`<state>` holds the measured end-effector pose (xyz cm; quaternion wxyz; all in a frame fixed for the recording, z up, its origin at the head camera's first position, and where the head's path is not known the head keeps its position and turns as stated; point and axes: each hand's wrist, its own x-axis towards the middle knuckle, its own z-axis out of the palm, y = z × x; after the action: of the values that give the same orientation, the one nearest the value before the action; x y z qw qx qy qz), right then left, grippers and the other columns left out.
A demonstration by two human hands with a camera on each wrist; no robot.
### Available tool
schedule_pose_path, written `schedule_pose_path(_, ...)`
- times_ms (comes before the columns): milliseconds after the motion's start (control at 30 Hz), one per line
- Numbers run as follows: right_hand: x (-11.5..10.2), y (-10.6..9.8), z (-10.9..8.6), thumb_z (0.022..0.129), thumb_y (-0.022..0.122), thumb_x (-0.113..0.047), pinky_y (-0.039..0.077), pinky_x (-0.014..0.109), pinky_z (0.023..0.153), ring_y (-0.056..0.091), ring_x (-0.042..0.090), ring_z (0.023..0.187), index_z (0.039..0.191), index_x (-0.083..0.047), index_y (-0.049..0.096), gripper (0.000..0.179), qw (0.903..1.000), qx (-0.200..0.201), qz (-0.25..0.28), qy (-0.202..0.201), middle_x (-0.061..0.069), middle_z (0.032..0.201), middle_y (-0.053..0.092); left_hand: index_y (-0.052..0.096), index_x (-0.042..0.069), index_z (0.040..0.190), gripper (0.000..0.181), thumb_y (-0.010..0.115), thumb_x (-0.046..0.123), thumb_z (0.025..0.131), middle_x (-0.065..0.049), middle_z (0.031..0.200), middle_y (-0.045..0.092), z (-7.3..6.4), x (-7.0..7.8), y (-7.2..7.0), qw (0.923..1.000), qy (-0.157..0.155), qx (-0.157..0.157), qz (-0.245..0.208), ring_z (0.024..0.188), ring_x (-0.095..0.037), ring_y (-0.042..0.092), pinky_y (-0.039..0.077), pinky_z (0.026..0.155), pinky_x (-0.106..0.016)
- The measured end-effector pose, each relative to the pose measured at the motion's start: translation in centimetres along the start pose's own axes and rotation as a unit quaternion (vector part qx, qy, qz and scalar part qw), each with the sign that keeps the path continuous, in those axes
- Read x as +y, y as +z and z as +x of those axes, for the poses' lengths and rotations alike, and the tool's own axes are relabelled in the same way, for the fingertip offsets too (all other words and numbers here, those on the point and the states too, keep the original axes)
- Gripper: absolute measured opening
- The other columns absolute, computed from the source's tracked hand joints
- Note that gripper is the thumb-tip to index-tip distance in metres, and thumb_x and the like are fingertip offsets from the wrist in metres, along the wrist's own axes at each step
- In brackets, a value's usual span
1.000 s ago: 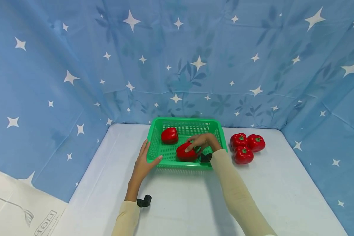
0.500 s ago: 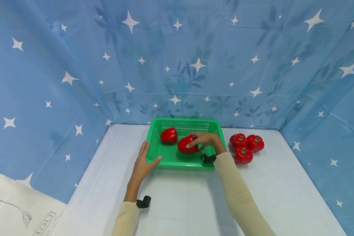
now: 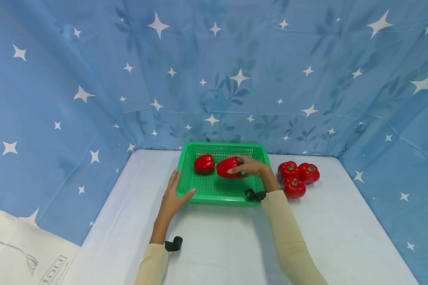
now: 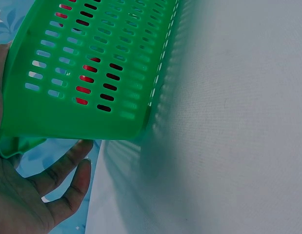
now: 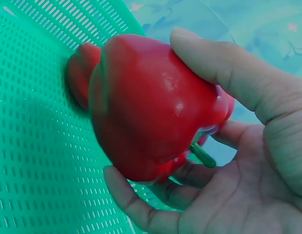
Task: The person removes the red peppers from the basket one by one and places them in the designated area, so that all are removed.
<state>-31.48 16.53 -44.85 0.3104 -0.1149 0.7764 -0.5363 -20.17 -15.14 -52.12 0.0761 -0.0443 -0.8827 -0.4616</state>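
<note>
My right hand (image 3: 253, 165) grips a red bell pepper (image 3: 225, 168) above the floor of the green basket (image 3: 222, 145). In the right wrist view the thumb lies on one side of this pepper and the fingers curl round the other, its green stem (image 5: 203, 155) facing the palm. A second red pepper (image 3: 204, 164) lies in the basket's left part. My left hand (image 3: 172, 197) rests at the basket's front left corner, thumb over the front rim and fingers extended along the left side. The left wrist view shows its fingers (image 4: 68, 168) close to the perforated basket wall (image 4: 68, 119).
Three more red peppers (image 3: 294, 187) sit close together on the white table (image 3: 214, 241), just right of the basket. A blue curtain with white stars (image 3: 207, 79) hangs behind and at both sides. Printed pale cloth (image 3: 25, 249) lies at the lower left.
My right hand has raised the held pepper off the basket floor and moved it back, slightly to the right, closer to the second pepper's row. The left hand stays at the corner.
</note>
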Motion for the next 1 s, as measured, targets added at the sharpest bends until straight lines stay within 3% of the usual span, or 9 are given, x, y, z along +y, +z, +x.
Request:
schedule_pose_path(233,0.6,0.2,-0.3,0.086,0.073,-0.017,0.045,0.060,0.100,0.042,0.039,0.130,0.148,-0.013,0.033,0.074,0.9994,0.021,0.021,-0.015,0.017,0.147,0.037,0.023,0.023,0.157,0.092,0.067,0.059,0.084,0.013,0.164,0.010,-0.1,0.1,0.0,1.0000,0.000,0.001,-0.004,0.149,-0.032,0.022,0.031,0.108,-0.067)
schedule_pose_path(567,1.5,0.6,-0.8,0.086,0.072,-0.021,0.043,0.059,0.104,0.041,0.040,0.132,0.150,-0.006,0.024,0.081,0.9969,0.069,0.025,-0.029,0.019,0.152,0.033,0.023,0.022,0.157,0.093,0.067,0.060,0.084,0.006,0.165,0.011,-0.3,0.0,0.1,1.0000,-0.001,0.001,-0.004,0.149,-0.034,0.022,0.031,0.107,-0.068)
schedule_pose_path(800,1.9,0.5,-1.2,0.086,0.074,-0.023,0.051,0.053,0.095,0.047,0.036,0.123,0.148,-0.008,0.030,0.078,0.9936,0.102,0.016,-0.047,0.022,0.143,0.042,0.023,0.022,0.157,0.093,0.066,0.060,0.084,0.006,0.165,0.011,-0.2,-0.1,0.1,1.0000,0.000,0.002,-0.004,0.149,-0.035,0.021,0.031,0.107,-0.069)
schedule_pose_path(1000,1.9,0.3,-1.7,0.088,0.071,-0.021,0.055,0.045,0.088,0.051,0.035,0.119,0.148,-0.011,0.033,0.071,0.9897,0.110,0.045,-0.079,0.023,0.140,0.045,0.023,0.022,0.157,0.092,0.067,0.060,0.084,0.005,0.165,0.012,-0.3,-0.1,0.1,1.0000,0.004,0.003,-0.006,0.149,-0.035,0.022,0.031,0.106,-0.069)
